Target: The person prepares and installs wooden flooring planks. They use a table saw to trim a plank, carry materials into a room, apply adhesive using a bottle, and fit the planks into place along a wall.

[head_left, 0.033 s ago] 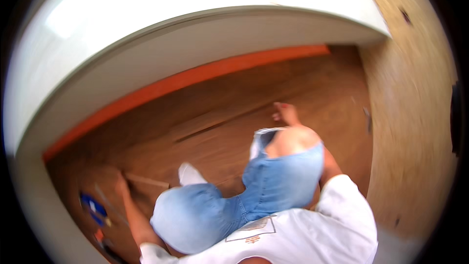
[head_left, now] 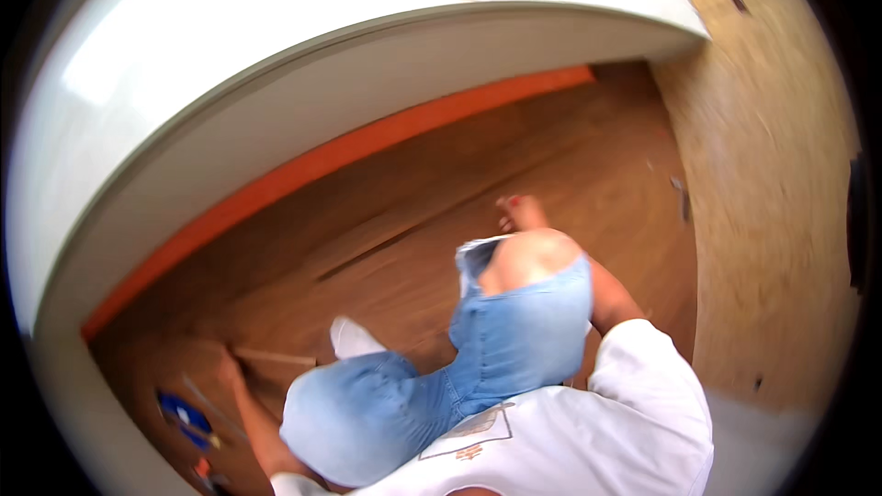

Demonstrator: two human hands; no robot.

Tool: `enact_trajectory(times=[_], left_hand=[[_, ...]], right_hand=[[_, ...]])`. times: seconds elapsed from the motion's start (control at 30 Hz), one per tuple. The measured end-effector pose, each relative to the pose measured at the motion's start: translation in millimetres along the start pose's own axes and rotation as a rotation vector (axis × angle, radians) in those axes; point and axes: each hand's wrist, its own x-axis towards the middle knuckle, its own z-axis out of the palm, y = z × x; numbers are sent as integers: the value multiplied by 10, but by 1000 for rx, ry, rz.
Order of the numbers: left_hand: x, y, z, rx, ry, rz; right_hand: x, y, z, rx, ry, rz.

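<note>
My left hand (head_left: pixel 231 370) is low on the brown wood-look floor (head_left: pixel 413 303), by the end of a thin light wooden strip (head_left: pixel 276 358). It is dark and blurred, so its grip does not show. Beyond my bent right knee, my right hand (head_left: pixel 522 213) is near the floor. Its fingers are loosely bent and apart, with a red spot at one fingertip, and I see nothing held in them. A long narrow board (head_left: pixel 367 230) lies ahead of it, with a dark gap along its near edge.
A white surface with a grey front edge (head_left: pixel 367 37) overhangs the far side, above an orange-red strip (head_left: pixel 367 136). A blue tool-like object (head_left: pixel 186 418) lies at the left. A small metal object (head_left: pixel 680 197) is by the pale wooden panel (head_left: pixel 763 174) on the right.
The view has shifted slightly, so the floor's right side and my right hand appear farther left. Both hands keep about the same place relative to the floor.
</note>
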Motion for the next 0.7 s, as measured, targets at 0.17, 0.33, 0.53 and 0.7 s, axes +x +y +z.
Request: enact_trajectory(times=[0.17,0.33,0.53,0.7], left_hand=[[-332,105,-209,95,52,29],[-465,133,-299,179,114,-59],[-679,412,-345,255,265,-58],[-1014,796,-404,267,571,103]], right_hand=[[-668,1229,-516,-282,36,42],[-1903,2802,-1325,-527,245,327],[-3444,3788,-1825,-467,396,813],[-3851,3886,-1583,-323,428,934]])
